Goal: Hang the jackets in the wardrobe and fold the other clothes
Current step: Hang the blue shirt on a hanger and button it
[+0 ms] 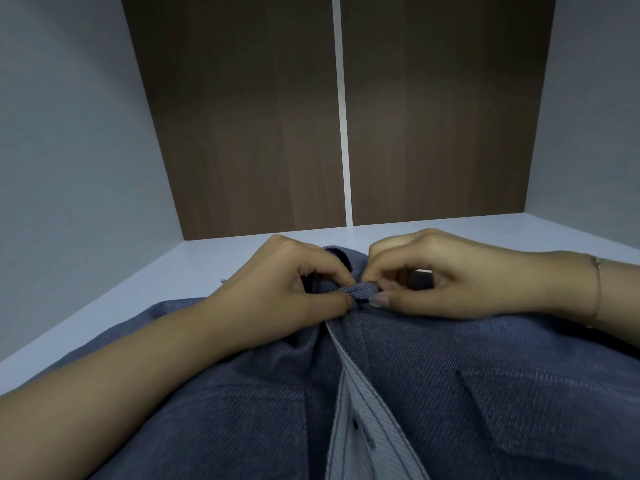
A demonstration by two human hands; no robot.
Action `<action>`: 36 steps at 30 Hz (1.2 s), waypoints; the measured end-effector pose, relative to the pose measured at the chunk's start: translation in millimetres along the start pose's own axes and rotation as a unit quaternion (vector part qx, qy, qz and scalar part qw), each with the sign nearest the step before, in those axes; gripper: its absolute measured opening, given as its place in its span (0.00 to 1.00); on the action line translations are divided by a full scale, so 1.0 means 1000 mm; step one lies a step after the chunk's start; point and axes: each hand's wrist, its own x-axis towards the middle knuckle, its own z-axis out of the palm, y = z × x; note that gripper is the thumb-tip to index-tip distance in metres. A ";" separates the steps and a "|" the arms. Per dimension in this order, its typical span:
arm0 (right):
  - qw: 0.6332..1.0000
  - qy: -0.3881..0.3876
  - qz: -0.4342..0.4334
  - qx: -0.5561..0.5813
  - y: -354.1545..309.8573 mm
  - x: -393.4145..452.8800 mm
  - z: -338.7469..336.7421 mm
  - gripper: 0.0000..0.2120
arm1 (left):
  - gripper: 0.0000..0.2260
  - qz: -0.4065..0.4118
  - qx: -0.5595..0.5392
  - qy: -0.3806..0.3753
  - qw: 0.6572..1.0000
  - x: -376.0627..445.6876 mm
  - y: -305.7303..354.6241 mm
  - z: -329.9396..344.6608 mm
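Blue denim shirt (450, 393) lies flat on white shelf (194, 268), front side up, covering most of near part. Pale inside strip (360, 410) with dark button (355, 424) runs down middle. Left hand (287, 289) pinches top of shirt opening, thumb and fingers curled on cloth. Right hand (446, 278) pinches same spot from other side, fingertips almost touching left hand's. Thin bracelet (597, 289) on right wrist. Brown wood panels (242, 116) stand behind shelf's far edge, white line between them.
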 end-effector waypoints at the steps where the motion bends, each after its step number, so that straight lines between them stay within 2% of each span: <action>1: 0.999 0.000 -0.022 -0.036 -0.001 -0.002 -0.001 0.05 | 0.03 -0.010 -0.017 -0.007 1.000 0.000 0.000 -0.001; 4: 0.995 -0.002 -0.045 -0.092 -0.002 -0.005 -0.001 0.06 | 0.03 -0.046 -0.084 -0.042 0.994 -0.001 -0.001 -0.003; 7: 0.993 0.016 -0.047 -0.103 0.001 -0.004 0.006 0.06 | 0.05 -0.049 -0.109 -0.067 0.991 -0.001 -0.003 -0.003; 12: 0.998 0.065 -0.015 0.008 0.004 0.000 0.011 0.01 | 0.05 -0.044 -0.129 -0.081 0.987 -0.001 -0.005 -0.005; 15: 0.989 0.101 0.013 0.107 0.006 0.003 0.009 0.02 | 0.05 -0.071 -0.196 -0.079 0.975 -0.002 -0.006 -0.006; 18: 0.978 0.134 0.020 0.161 0.005 0.006 0.006 0.05 | 0.05 -0.135 -0.307 -0.075 0.939 -0.002 -0.006 -0.003; 21: 0.973 0.176 0.028 0.145 0.005 0.010 0.006 0.06 | 0.05 -0.239 -0.406 -0.060 0.880 0.005 -0.001 0.003; 24: 0.973 0.198 0.028 0.119 0.005 0.013 0.011 0.06 | 0.09 -0.333 -0.447 -0.084 0.826 0.013 0.003 0.002; 26: 0.972 0.213 0.016 0.101 0.004 0.014 0.014 0.10 | 0.11 -0.358 -0.455 -0.097 0.810 0.015 0.002 0.002; 29: 0.967 0.235 0.007 0.099 0.004 0.015 0.016 0.10 | 0.14 -0.342 -0.444 -0.073 0.825 0.013 -0.005 0.003; 33: 0.963 0.220 0.035 0.150 0.007 0.016 0.019 0.09 | 0.06 -0.249 -0.434 -0.063 0.864 0.005 -0.009 0.002; 36: 0.960 0.200 0.059 0.186 0.002 0.017 0.017 0.10 | 0.05 -0.238 -0.398 -0.043 0.885 0.003 -0.013 0.003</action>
